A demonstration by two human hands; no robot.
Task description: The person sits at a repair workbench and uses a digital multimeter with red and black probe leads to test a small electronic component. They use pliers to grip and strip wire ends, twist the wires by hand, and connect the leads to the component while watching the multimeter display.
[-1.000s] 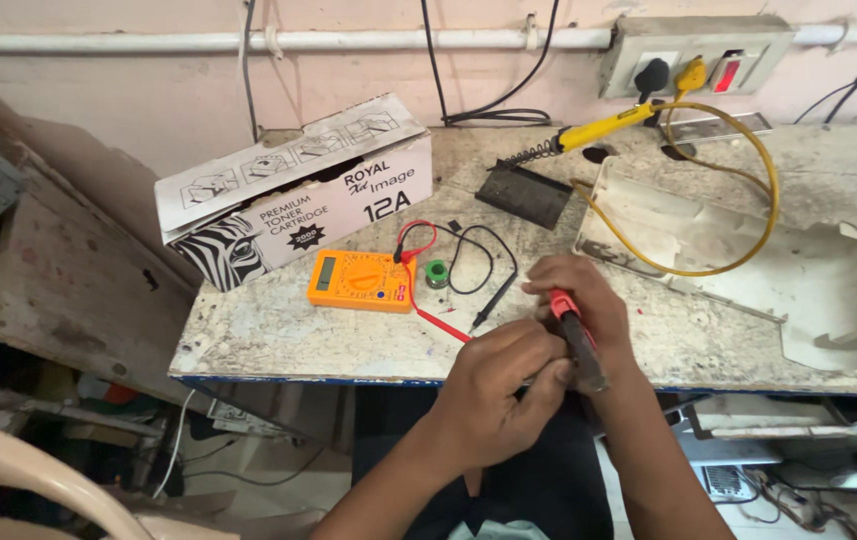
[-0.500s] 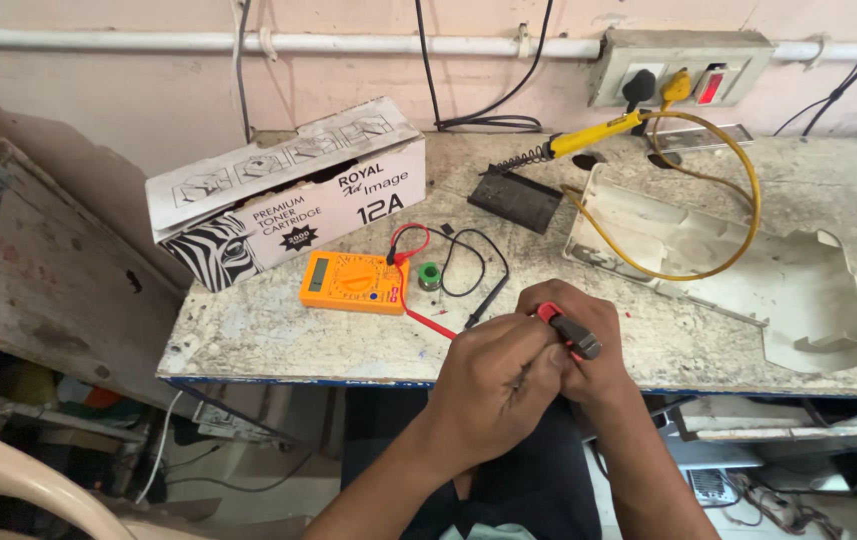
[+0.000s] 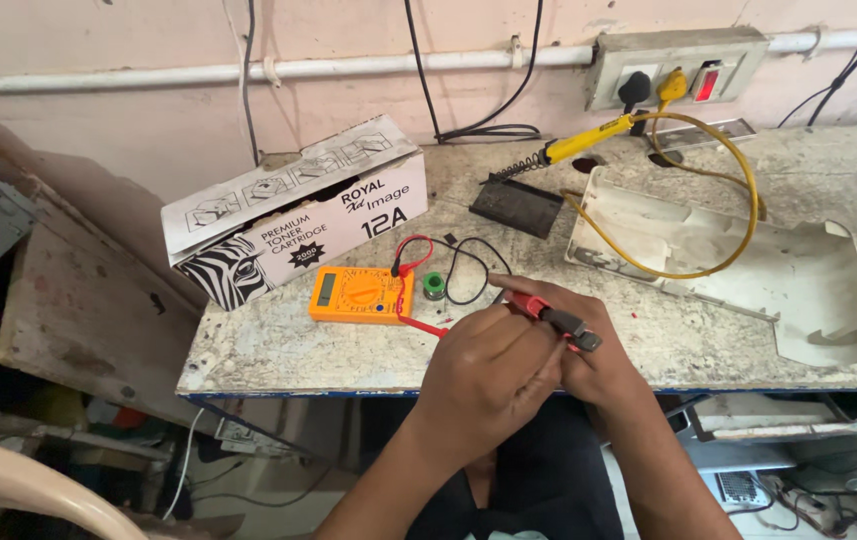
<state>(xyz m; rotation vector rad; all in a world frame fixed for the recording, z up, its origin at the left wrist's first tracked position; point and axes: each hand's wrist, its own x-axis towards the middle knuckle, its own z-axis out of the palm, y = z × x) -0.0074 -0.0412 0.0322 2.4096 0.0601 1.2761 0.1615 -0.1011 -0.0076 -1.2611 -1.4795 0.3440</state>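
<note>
1. The red-handled tool (image 3: 553,320), seemingly a small pair of pliers or cutters, sits between our two hands just above the front edge of the tabletop (image 3: 278,345), its dark tip pointing right.
2. Our left hand (image 3: 488,375) lies over the front of the tool, fingers (image 3: 538,355) curled together against the handle; what they pinch underneath is hidden from us.
3. Our right hand (image 3: 598,365) is tucked behind the left, and its fingers are clamped round the tool's handle, with the tip jutting out past them.
4. An orange multimeter (image 3: 360,294) lies flat just left of our hands, its red lead (image 3: 410,262) and black lead (image 3: 473,268) looping beside it.
5. A small green spool (image 3: 433,286) stands just right of the meter.
6. A long cardboard box (image 3: 293,215) with a zebra picture lies behind the meter.
7. A yellow soldering iron (image 3: 573,148) rests near the wall, its yellow cable (image 3: 738,190) curving over a white plastic casing (image 3: 748,265) to our right.
8. A dark flat pad (image 3: 516,207) lies beside the iron.
</note>
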